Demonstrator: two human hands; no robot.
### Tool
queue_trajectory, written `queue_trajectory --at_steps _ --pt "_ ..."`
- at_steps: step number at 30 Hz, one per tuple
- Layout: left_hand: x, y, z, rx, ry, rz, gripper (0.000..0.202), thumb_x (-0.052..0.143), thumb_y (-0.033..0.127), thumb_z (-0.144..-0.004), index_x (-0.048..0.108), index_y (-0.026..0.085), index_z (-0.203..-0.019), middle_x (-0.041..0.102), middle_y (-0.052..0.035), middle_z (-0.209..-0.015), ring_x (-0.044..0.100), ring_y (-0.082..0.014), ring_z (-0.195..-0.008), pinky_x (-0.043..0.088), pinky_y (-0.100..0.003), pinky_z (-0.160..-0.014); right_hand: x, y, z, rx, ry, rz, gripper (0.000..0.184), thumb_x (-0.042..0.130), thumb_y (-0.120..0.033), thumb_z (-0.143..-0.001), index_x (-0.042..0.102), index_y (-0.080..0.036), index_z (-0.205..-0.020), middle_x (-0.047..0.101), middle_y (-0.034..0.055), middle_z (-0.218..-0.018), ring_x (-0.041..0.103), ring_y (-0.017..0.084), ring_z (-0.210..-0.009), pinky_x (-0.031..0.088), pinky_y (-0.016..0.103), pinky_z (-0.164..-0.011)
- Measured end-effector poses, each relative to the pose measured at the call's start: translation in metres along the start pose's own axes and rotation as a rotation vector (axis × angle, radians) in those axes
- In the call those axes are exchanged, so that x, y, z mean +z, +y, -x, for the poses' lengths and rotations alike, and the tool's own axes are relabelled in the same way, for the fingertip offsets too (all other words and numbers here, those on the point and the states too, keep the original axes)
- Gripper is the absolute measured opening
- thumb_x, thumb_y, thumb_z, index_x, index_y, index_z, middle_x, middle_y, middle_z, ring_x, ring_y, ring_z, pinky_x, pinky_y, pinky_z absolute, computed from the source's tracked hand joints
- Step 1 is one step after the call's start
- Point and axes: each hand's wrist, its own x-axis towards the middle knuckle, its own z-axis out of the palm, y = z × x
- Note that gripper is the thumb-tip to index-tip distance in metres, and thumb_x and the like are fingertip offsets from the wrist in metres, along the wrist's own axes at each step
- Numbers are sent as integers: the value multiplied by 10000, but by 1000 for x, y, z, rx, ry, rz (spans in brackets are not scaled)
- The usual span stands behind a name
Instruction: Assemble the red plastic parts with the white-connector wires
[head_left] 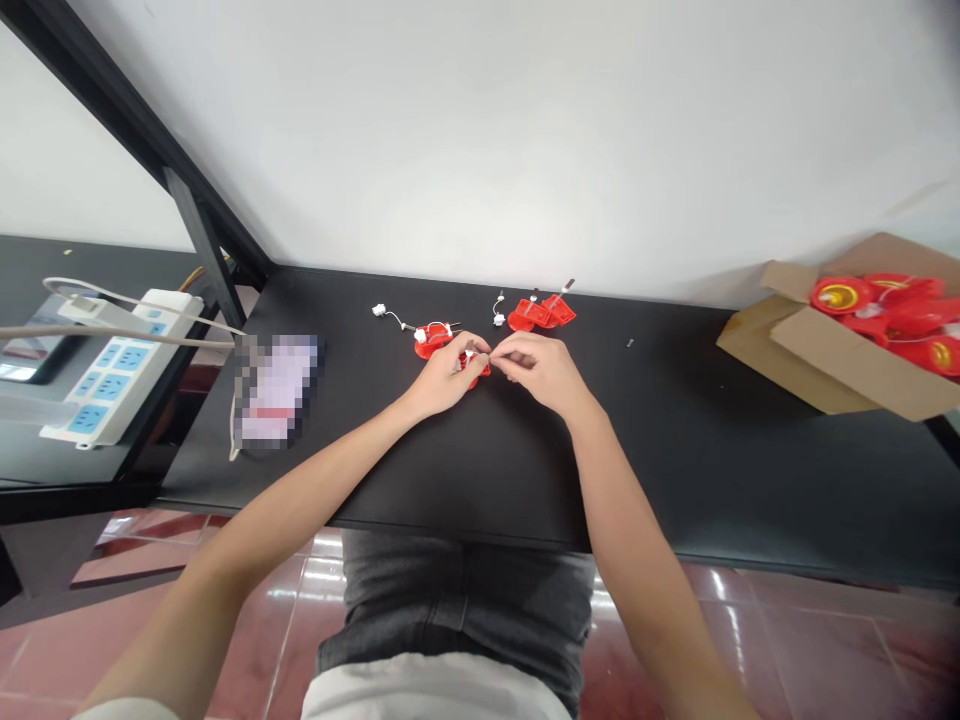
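Both hands meet at the middle of the black table point(675, 440). My left hand point(444, 375) and my right hand point(541, 368) are closed, pinching a small red plastic part point(475, 366) with a white piece and a thin metal pin between them. Just behind my left hand lies a second red part point(433, 340) with a white wire and connector point(379, 311). Behind my right hand lies a third red part point(541, 312) with a wire and metal pins.
An open cardboard box point(817, 370) holding several red and yellow parts sits at the right table edge. A blurred flat object point(279, 390) lies at the left. A white power strip point(112, 365) rests on the neighbouring table. A tiny screw point(630, 343) lies right of centre.
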Motion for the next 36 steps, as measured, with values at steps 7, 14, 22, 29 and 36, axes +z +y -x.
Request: queue_trajectory --at_steps 7,14,22,29,36 --pt "-1 0 -2 -7 2 64 132 553 320 -966 574 195 -1004 632 -15 -874 622 -139 -813 516 -289 -785 0 -1 1 -4 10 -15 154 667 -332 -884 741 -228 -797 697 47 -896 606 174 -715 498 338 -669" --pt "2 -1 0 14 -34 25 123 567 290 -937 574 186 -1002 660 -23 -925 609 -144 -822 516 -299 -801 0 -16 5 -18 39 -128 226 736 -404 -854 773 -268 -1030 648 51 -1031 577 154 -716 532 338 -673" --pt "3 3 1 -4 -54 -16 146 601 307 -891 563 193 -974 681 -18 -948 626 -155 -832 518 -299 -791 3 -22 5 -35 30 -110 198 701 -426 -893 753 -245 -833 683 62 -926 618 204 -796 529 358 -693" --pt "-1 6 1 -54 -44 47 345 706 368 -820 558 197 -1080 666 -28 -1010 632 -168 -898 530 -314 -844 -13 -11 6 135 -12 -197 262 754 -464 -827 754 -202 -839 700 44 -835 583 148 -626 529 338 -627" --pt "-2 2 0 -38 -34 90 250 617 312 -885 554 201 -1100 629 -12 -964 597 -130 -842 498 -279 -819 -11 -5 6 178 -39 -168 291 766 -488 -817 762 -197 -833 705 44 -793 590 152 -612 531 337 -623"
